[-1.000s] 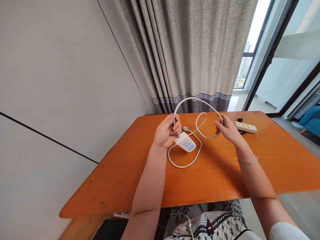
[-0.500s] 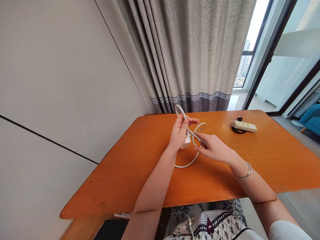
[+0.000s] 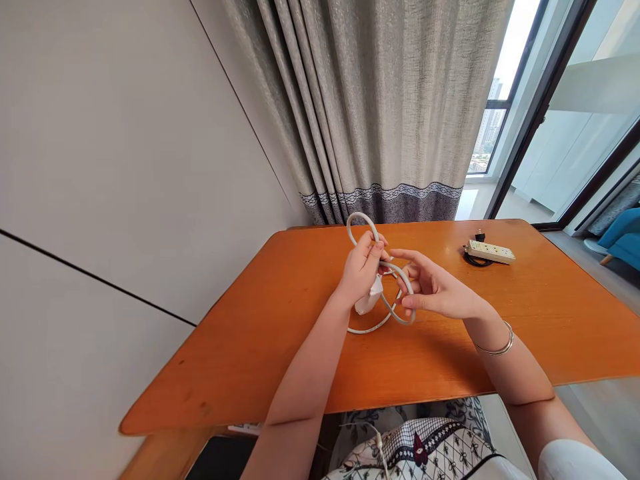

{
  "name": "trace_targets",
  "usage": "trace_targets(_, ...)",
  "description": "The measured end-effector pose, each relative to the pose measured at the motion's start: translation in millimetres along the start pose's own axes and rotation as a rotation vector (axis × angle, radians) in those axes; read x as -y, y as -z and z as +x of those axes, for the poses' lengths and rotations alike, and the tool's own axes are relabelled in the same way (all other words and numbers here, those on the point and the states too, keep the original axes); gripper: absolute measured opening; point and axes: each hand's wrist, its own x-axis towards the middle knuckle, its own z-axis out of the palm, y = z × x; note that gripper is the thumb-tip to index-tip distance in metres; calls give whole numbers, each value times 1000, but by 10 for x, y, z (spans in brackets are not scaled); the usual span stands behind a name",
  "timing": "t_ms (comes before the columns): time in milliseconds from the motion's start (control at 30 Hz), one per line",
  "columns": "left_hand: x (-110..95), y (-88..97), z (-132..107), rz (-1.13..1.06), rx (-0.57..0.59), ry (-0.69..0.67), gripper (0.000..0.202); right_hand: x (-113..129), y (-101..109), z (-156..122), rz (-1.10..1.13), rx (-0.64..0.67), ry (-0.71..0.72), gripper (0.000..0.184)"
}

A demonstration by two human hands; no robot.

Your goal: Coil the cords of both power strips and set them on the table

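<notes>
A white cable point(image 3: 369, 329) is bent into loops, with one loop rising above my left hand and another hanging towards my right. My left hand point(image 3: 361, 267) is closed round the gathered cable, thumb pressed against the fingers. Below its fingers hangs a white block point(image 3: 369, 298), partly covered by the hand; its exact kind is unclear. My right hand point(image 3: 435, 287) is loosely curled about the right-hand loop, thumb touching the cable and the index finger stretched towards my left hand.
An orange-brown wooden table point(image 3: 280, 320) lies under both hands. A white power strip point(image 3: 491, 252) with a black cord and plug rests at the back right. Behind the table hangs a grey curtain point(image 3: 390, 120), and a pale wall point(image 3: 125, 167) runs along the left.
The right-hand cable stretch has curved into a loop beside my left hand. My right hand has turned and spread its fingers. More of the white block shows below my left hand.
</notes>
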Motion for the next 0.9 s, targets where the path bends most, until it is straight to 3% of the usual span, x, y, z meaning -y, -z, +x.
trace_targets(167, -37, 70, 32, -95, -127, -50, 41, -50, -169, 10, -106, 49, -75, 80)
trace_targets(333, -24, 165, 95, -198, -219, -59, 42, -29, -205, 14, -645, -97, 10, 32)
trace_targets(400, -26, 166, 102, -223, -160, 13, 42, -2, -156, 6, -728, -221, 106, 27)
trace_targets(567, -57, 31, 17, -278, 129, 216, 40, 37, 36, 2, -753, -586, 290, 30)
trace_targets(733, -73, -130, -118, -339, 359, 319, 45, -60, 246, 60, -983, -809, 430, 38)
trace_targets(833, -80, -184, -157, -388, 400, 361, 47, -119, 355, 92, -1177, -949, 504, 37)
trace_targets(900, -77, -219, -164, -411, 357, 364, 48, -129, 401, 98, -1256, -1006, 465, 36)
